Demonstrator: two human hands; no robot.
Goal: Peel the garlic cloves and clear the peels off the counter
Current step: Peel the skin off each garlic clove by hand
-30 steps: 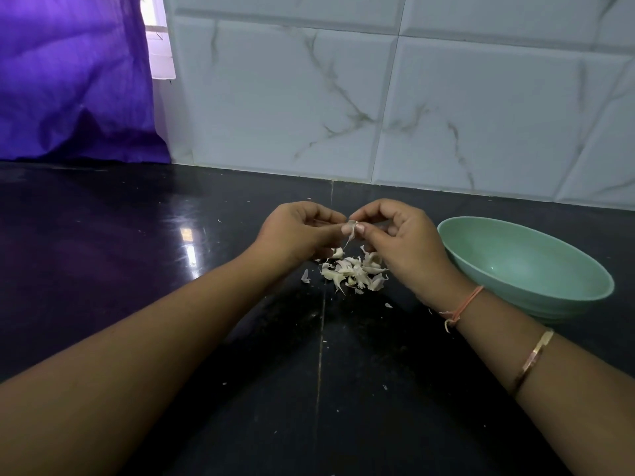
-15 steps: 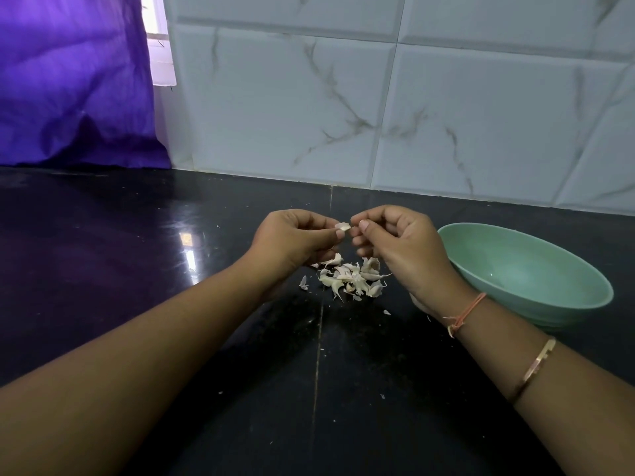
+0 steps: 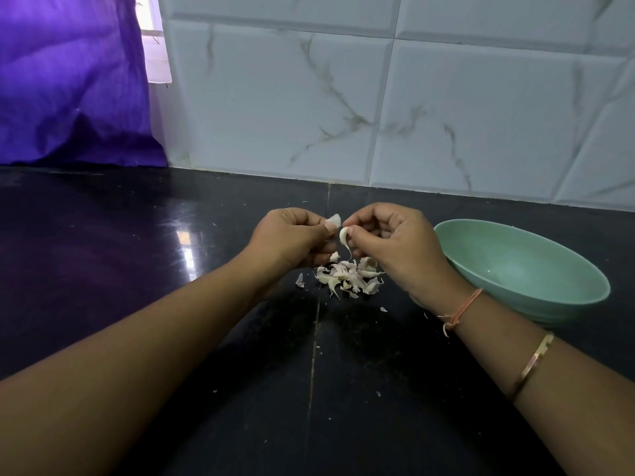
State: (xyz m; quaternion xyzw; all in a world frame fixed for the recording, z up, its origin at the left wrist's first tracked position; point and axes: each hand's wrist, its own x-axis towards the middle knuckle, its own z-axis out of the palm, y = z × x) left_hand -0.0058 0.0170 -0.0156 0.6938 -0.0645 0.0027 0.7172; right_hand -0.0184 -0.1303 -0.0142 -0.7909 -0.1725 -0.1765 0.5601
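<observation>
Both hands were up over the black counter [image 3: 137,255], just left of the green bowl [image 3: 515,266]. The left hand [image 3: 292,238], the one farther from the bowl, had its grip clamped on a garlic clove [image 3: 334,219]. Thumb & fingertips curled round it, w/ only the white tip poking out toward the bowl. The right hand [image 3: 395,245], nearer the bowl, had its grip pinched together on a peel strip [image 3: 344,237], a curved pale sliver hanging down w/ a thin tail. Clove & strip were v. close; couldn't tell if they touched.

A pile of peels [image 3: 348,276] lay on the counter left of the bowl, apart from its wall. One stray flake [image 3: 300,280] sat farther left of the bowl than the pile, & a few tiny crumbs dotted the counter on the bowl's near-left side.

The bowl stood upright, w/ the right forearm crossing in front of its left edge. That wrist wore an orange thread [image 3: 462,309] & a metal bangle [image 3: 532,364]. Behind the bowl rose a marble-look tiled wall [image 3: 446,115]. Far left of the bowl a purple curtain [image 3: 68,80] hung down to counter level.
</observation>
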